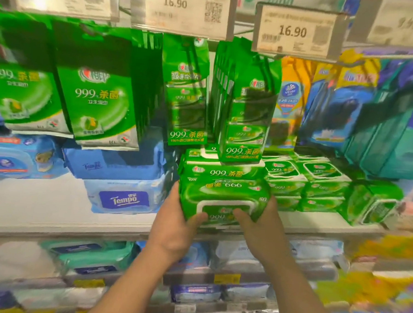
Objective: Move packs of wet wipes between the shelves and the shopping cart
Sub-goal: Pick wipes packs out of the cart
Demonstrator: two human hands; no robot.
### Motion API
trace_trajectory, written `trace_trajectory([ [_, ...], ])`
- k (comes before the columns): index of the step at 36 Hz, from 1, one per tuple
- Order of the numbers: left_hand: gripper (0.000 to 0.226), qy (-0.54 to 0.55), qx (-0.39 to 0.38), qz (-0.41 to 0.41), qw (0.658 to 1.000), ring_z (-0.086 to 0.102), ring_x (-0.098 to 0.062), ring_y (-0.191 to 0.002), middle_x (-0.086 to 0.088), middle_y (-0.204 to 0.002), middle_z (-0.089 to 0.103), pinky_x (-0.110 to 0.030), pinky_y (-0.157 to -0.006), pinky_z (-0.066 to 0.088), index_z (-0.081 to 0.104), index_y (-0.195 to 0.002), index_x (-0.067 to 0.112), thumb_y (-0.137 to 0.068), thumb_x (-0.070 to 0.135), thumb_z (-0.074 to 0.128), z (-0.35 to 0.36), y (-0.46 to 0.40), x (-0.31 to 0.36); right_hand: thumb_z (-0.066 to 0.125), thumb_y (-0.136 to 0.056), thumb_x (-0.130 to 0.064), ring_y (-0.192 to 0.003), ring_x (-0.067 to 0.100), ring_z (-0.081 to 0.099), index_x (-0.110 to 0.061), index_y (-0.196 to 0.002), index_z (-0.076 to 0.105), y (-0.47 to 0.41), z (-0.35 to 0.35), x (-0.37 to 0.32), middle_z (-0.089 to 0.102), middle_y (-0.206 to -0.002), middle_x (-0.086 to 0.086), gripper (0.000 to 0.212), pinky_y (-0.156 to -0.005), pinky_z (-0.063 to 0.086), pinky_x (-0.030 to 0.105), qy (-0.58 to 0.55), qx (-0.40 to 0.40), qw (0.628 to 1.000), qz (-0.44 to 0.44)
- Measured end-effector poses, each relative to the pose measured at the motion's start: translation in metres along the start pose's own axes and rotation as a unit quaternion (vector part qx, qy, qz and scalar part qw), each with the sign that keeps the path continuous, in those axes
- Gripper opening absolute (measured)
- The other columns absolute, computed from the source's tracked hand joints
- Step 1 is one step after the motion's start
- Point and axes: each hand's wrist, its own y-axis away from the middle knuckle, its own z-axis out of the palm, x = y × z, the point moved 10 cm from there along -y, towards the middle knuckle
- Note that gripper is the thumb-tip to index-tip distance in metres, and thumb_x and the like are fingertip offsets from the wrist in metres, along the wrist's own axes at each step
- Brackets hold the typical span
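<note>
A green pack of wet wipes point(222, 198) with a white-rimmed lid sits tilted at the front of the white shelf point(54, 213), against a stack of like green packs point(224, 168). My left hand point(175, 229) grips its left end, thumb on the lid face. My right hand point(261, 228) grips its right end, thumb on the lid. More green packs point(302, 185) are stacked to the right. The shopping cart is out of view.
Green hanging pouches point(100, 103) and price tags point(182, 9) hang above the shelf. Blue Tempo packs point(124, 197) lie left of my hands. Teal and blue packs point(381, 132) stand at right. Lower shelves point(218, 276) hold pale blue packs.
</note>
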Motion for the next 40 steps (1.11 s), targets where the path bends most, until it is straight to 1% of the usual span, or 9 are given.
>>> trace_trajectory([
  [3,0.074,-0.036,0.005,-0.009,0.999,0.053,0.001,-0.098,0.024,-0.115,0.058,-0.021,-0.076,0.039,0.041,-0.143,0.039,-0.083,0.027,0.082,-0.003,0.007,0.002,0.078,-0.082,-0.046,-0.114,0.021,0.059,-0.021,-0.142,0.042,0.001,-0.006,0.005,0.063,-0.124,-0.005,0.074,-0.088,0.043,0.033,0.036,0.011,0.999,0.005],
  [6,0.073,-0.063,0.018,-0.006,0.998,0.053,-0.003,-0.097,0.023,-0.115,0.057,-0.024,-0.075,0.039,0.04,-0.146,0.036,-0.085,0.033,0.079,-0.007,0.015,0.004,0.068,-0.067,-0.073,-0.106,0.025,0.061,-0.025,-0.121,0.052,0.005,-0.012,0.006,0.066,-0.104,-0.01,0.074,-0.094,0.049,0.045,0.091,0.012,0.996,-0.002],
  [11,0.068,-0.068,0.044,-0.002,0.997,0.048,0.029,-0.088,0.04,-0.101,0.051,0.0,-0.072,0.039,0.039,-0.145,0.041,-0.089,0.031,0.076,-0.008,0.032,0.01,0.063,-0.084,-0.065,-0.102,0.018,0.056,-0.021,-0.118,0.052,0.007,-0.016,0.011,0.063,-0.099,-0.012,0.056,-0.114,0.031,0.058,0.143,-0.006,0.99,-0.008],
  [15,0.064,-0.078,0.056,-0.006,0.995,0.05,0.02,-0.1,0.048,-0.104,0.047,-0.001,-0.072,0.039,0.036,-0.141,0.053,-0.091,0.038,0.072,-0.007,0.047,0.015,0.056,-0.088,-0.064,-0.111,0.021,0.058,-0.019,-0.129,0.052,0.011,-0.016,0.017,0.064,-0.114,-0.007,0.061,-0.118,0.025,0.052,0.183,-0.013,0.983,-0.019],
  [18,0.064,-0.083,0.057,-0.004,0.995,0.037,0.034,-0.106,0.062,-0.112,0.037,0.006,-0.085,0.03,0.031,-0.132,0.065,-0.09,0.038,0.072,-0.007,0.059,0.017,0.058,-0.089,-0.058,-0.109,0.017,0.057,-0.023,-0.134,0.052,0.014,-0.015,0.023,0.062,-0.119,-0.007,0.057,-0.093,0.046,0.034,0.143,-0.033,0.989,-0.001],
  [22,0.072,-0.102,0.061,-0.048,0.992,0.029,0.016,-0.118,0.048,-0.126,0.027,-0.02,-0.099,0.03,0.022,-0.144,0.059,-0.09,0.047,0.068,-0.011,0.08,0.004,0.054,-0.087,-0.061,-0.134,0.022,0.044,-0.03,-0.144,0.043,0.026,-0.013,0.029,0.05,-0.143,-0.006,0.066,-0.106,0.044,0.04,0.127,-0.042,0.991,-0.017],
  [28,0.079,-0.138,0.055,-0.097,0.984,0.032,0.004,-0.136,0.027,-0.147,0.033,-0.028,-0.113,0.03,0.029,-0.154,0.043,-0.085,0.059,0.064,-0.028,0.113,-0.013,0.062,-0.096,-0.039,-0.154,0.011,0.006,-0.032,-0.158,0.013,0.062,-0.009,0.03,0.0,-0.164,-0.018,0.079,-0.111,0.024,0.025,0.05,-0.013,0.999,-0.016],
  [32,0.083,-0.16,0.062,-0.115,0.978,0.032,-0.004,-0.144,0.02,-0.154,0.037,-0.03,-0.117,0.028,0.037,-0.153,0.036,-0.082,0.068,0.065,-0.045,0.131,-0.022,0.065,-0.095,-0.028,-0.151,0.011,0.009,-0.026,-0.158,0.016,0.081,0.013,0.029,0.008,-0.162,-0.012,0.079,-0.099,0.02,0.009,0.029,-0.038,0.999,-0.023],
  [40,0.078,-0.177,0.107,-0.16,0.965,0.035,-0.013,-0.146,0.008,-0.156,0.044,-0.037,-0.12,0.03,0.042,-0.152,0.034,-0.085,0.061,0.071,-0.116,0.178,-0.05,0.061,-0.094,-0.042,-0.143,0.018,0.035,-0.017,-0.154,0.031,0.123,0.07,0.006,0.036,-0.156,0.002,0.072,-0.119,0.028,0.031,0.125,-0.118,0.984,-0.054],
])
